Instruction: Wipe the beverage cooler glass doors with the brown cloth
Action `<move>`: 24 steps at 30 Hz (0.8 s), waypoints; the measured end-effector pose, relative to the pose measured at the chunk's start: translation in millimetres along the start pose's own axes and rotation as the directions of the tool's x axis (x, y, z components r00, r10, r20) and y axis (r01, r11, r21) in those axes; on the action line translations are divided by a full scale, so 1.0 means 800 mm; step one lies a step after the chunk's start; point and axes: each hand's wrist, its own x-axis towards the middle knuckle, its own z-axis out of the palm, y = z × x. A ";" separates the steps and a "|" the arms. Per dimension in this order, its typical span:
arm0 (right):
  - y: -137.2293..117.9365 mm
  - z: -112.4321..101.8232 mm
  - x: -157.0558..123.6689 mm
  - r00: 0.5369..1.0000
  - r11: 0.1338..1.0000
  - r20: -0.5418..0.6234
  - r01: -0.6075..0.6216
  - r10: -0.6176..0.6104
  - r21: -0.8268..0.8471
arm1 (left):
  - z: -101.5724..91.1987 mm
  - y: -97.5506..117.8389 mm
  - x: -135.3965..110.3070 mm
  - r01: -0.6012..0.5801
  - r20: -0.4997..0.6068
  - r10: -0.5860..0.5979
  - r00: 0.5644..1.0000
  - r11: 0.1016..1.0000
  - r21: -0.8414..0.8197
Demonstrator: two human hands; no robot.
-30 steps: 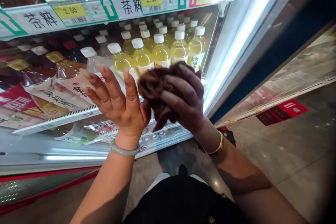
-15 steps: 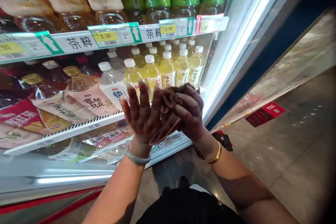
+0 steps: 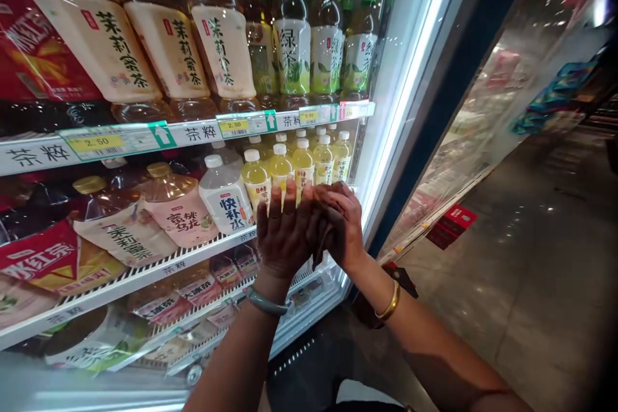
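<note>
My right hand is closed around a crumpled brown cloth. Its folds hang down between my two hands. My left hand is up beside it, back towards me, fingers stretched upward and the thumb side against the cloth. Behind my fingers stand small yellow drink bottles with white caps on the middle shelf. A clear bottle with a white label is just left of my left hand. The cloth's far side is hidden by my hands.
Tea bottles fill the shelf above, over a price-tag rail. Lower shelves hold more bottles. The lit cooler frame rises at right, beside a glass door. A red sign hangs low over the floor.
My view has tilted up, showing more of the upper shelf. My hands have come closer together, and the cloth now shows less between them.
</note>
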 end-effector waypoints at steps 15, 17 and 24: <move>0.002 0.003 0.010 0.977 0.980 -0.097 0.194 -0.190 0.036 | -0.003 -0.002 0.001 -0.090 -0.013 0.090 0.996 0.995 -0.033; 0.033 -0.011 0.006 0.976 0.980 -0.100 0.199 -0.195 0.030 | -0.002 -0.001 0.002 -0.090 0.008 0.090 0.996 0.996 0.020; 0.080 -0.023 0.068 0.976 0.992 -0.219 0.040 -0.013 0.120 | 0.023 0.037 0.003 0.126 -0.079 -0.121 0.989 0.990 0.058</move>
